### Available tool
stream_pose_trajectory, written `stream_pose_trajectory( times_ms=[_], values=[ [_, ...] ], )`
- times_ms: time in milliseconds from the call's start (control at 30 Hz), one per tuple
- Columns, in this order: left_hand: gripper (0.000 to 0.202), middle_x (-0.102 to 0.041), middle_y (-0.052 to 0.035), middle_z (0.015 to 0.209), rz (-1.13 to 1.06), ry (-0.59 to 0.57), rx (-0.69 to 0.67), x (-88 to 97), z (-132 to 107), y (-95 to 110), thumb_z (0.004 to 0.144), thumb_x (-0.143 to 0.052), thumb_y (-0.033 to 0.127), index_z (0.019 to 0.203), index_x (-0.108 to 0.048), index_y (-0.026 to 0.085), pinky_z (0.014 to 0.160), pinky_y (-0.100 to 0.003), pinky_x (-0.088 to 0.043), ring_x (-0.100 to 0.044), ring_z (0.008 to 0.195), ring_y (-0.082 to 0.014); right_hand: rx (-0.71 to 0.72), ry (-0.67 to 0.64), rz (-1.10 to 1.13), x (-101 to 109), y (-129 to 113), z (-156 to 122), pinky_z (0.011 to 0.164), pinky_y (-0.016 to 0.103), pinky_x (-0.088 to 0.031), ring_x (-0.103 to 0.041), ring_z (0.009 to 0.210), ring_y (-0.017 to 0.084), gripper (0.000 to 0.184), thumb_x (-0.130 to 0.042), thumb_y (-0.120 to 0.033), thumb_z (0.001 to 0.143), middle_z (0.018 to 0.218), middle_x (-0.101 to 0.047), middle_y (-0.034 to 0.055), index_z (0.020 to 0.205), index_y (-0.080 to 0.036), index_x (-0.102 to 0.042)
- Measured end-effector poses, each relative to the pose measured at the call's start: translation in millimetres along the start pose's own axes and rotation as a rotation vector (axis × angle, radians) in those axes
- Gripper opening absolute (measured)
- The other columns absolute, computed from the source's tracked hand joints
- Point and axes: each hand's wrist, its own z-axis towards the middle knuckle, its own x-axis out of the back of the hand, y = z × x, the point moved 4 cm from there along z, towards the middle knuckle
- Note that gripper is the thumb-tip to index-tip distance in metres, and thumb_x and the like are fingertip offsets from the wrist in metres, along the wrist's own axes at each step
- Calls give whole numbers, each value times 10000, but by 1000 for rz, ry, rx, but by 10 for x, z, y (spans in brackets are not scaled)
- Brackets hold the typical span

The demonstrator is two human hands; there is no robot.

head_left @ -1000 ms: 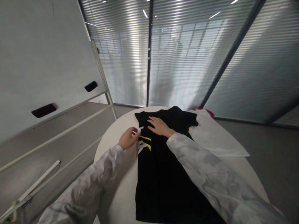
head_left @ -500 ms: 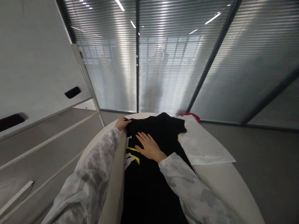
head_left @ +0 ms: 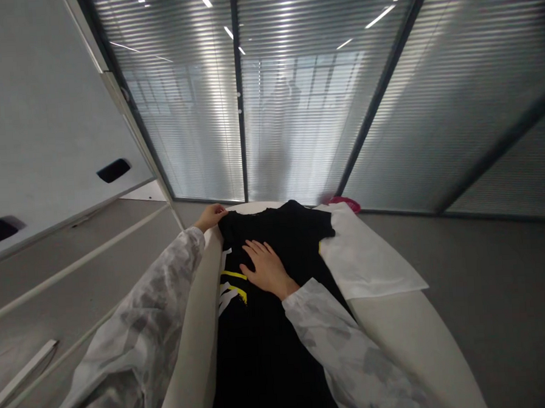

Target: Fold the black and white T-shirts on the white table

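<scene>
A black T-shirt (head_left: 262,363) with yellow and white print along its left edge lies lengthwise on a rounded white table (head_left: 416,336). At the shirt's far left corner, my left hand (head_left: 211,216) has its fingers closed on the fabric edge. My right hand (head_left: 267,267) rests flat on the upper part of the shirt, fingers spread, just right of the print. Under the shirt's right side, a white cloth or garment (head_left: 371,253) sticks out across the table.
Something pink-red (head_left: 348,203) shows at the table's far edge, beyond the white cloth. A white board (head_left: 43,106) on a frame with pale rails (head_left: 75,266) stands to the left. Glass panels with blinds (head_left: 290,118) rise behind the table.
The view has shifted slightly. My left hand has drawn a little to the left at the shirt's corner, and the print there shows more. My right hand stays flat on the shirt.
</scene>
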Motion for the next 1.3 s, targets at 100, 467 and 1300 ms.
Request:
stream_pose_trajectory(
  times_ms=[100, 467, 1300],
  values=[
    [423, -705, -41, 731, 74, -28, 20, 36, 3, 3, 804, -754, 588, 872, -770, 171, 661, -271, -456, -639, 722, -199, -117, 78, -15, 13, 62, -4, 1314, 527, -258, -407, 1569, 331, 542, -607, -475, 1038, 1672, -496, 148, 1507, -204, -627],
    [228, -738, -36, 711, 193, -228, -9, 150, 75, 212, 697, -867, 388, 758, -829, 171, 714, -284, -467, -671, 759, -222, -234, 179, 186, 74, 274, 79, 1134, 419, -487, -636, 1215, 280, 358, -654, -407, 1003, 1343, -704, 102, 1281, -223, -784],
    [737, -287, -133, 1794, 388, -48, -320, -362, -1681, 467, 1070, -487, 609, 1674, -427, 190, 1345, -482, -267, -350, 1628, -319, -89, -62, -14, -55, 89, -9, 1340, 487, -209, -318, 1635, 289, 837, -477, -598, 1066, 1747, -377, 150, 1727, -119, -294]
  ],
)
